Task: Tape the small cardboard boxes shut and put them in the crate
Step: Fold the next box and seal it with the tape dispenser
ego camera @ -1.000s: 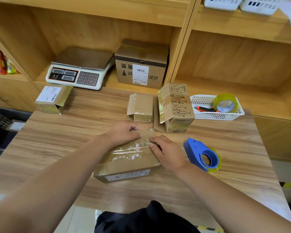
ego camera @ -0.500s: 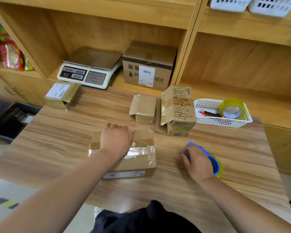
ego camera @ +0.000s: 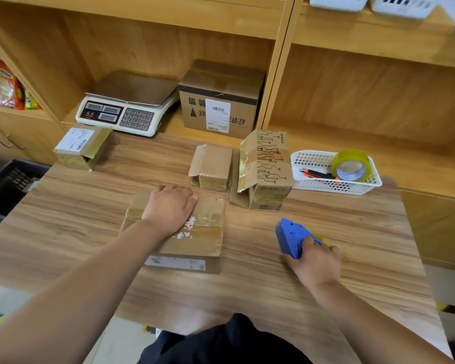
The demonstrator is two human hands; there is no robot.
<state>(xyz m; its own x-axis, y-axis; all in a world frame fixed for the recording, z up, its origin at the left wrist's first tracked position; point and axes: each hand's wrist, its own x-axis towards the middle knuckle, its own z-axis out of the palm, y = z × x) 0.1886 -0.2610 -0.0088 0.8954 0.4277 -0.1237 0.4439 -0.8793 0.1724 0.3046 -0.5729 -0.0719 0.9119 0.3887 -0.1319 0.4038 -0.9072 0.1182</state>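
The left hand [ego camera: 168,208] rests on the taped box [ego camera: 200,240] near the table's [ego camera: 352,232] front edge, fingers [ego camera: 180,191] relaxed. The right hand [ego camera: 315,261] grips the blue tape dispenser [ego camera: 290,236] toward the right edge, with bare wood between.

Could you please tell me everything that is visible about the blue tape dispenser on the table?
The blue tape dispenser looks like hard plastic. It has a flat side plate dotted with small holes and an angular front end that points away from the person. A sliver of yellowish tape roll shows behind it. It stands on edge on the right part of the wooden table. The right hand grips its near end, thumb on the blue side. Its blade is not visible.
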